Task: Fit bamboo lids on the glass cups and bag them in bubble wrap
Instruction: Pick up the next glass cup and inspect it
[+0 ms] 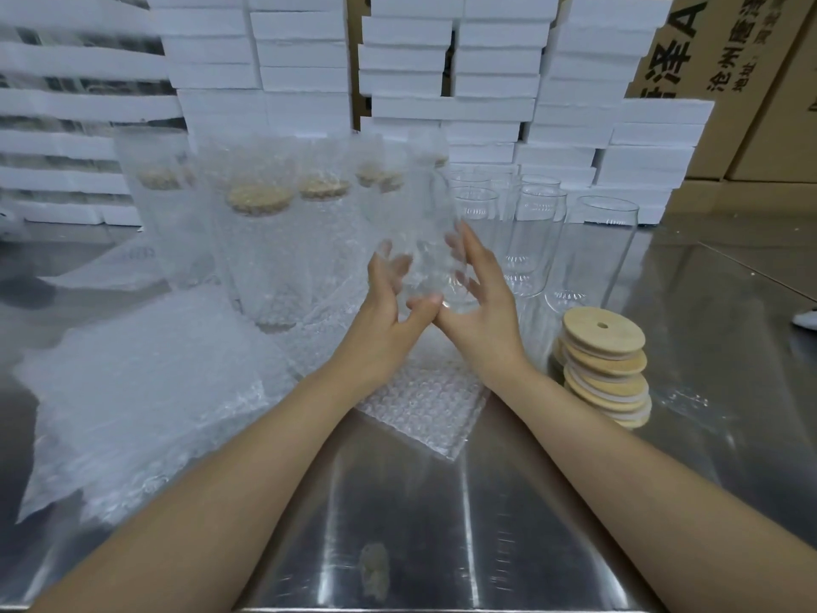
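Bubble-wrapped clear glass cup (424, 254) between our hands, above the middle of the shiny steel table (398, 502).
Our left hand (387, 316) and right hand (479, 311) pressed its sides with spread, nearly straight fingers; round bamboo lids (605, 369) stood stacked right.

Head-worn, forward and down, apparently close

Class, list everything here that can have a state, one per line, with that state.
cup between the hands: bubble-wrapped, upright
left hand: on its wrap, fingers blurred
right hand: fingers spread on its wrap
bagged cups: lidded, standing
bare glass cups: upright, lidless
bamboo lids: stacked, unfitted
flat bubble bags: lying empty
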A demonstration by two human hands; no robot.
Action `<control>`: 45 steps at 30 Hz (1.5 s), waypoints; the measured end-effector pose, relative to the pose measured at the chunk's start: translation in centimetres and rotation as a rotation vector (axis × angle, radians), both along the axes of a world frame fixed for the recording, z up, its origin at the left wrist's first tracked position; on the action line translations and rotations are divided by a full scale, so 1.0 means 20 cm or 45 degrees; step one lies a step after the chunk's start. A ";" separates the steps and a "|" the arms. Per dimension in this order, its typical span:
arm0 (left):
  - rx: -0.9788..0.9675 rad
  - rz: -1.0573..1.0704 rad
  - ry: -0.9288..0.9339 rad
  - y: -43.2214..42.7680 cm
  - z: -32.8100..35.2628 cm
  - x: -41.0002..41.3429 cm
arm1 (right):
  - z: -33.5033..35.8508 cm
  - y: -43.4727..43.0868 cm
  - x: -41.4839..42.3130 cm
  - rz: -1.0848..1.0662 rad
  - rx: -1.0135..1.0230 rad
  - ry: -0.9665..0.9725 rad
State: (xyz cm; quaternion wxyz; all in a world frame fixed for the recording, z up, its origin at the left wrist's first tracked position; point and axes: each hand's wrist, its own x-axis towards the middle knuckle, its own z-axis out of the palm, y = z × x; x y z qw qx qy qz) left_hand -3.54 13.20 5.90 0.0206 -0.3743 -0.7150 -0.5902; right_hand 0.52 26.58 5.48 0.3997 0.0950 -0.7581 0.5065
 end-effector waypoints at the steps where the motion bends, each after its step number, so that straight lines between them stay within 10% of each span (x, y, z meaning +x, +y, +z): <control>1: 0.031 -0.006 -0.059 0.00 0.01 0.00 | 0.01 -0.01 0.01 -0.008 0.027 0.004; 16: 0.327 -0.213 -0.768 0.02 0.09 -0.01 | 0.06 -0.02 0.07 1.002 -1.028 -0.828; 27: 0.339 -0.518 -1.011 -0.01 0.02 -0.11 | 0.09 -0.06 0.09 1.469 -1.575 -0.861; 38: 0.251 -0.392 -1.000 -0.03 0.04 -0.11 | 0.07 -0.07 0.06 0.991 -1.168 -0.773; 45: 0.221 0.030 -0.425 0.02 0.04 -0.04 | 0.07 -0.09 0.05 0.423 -0.676 -0.466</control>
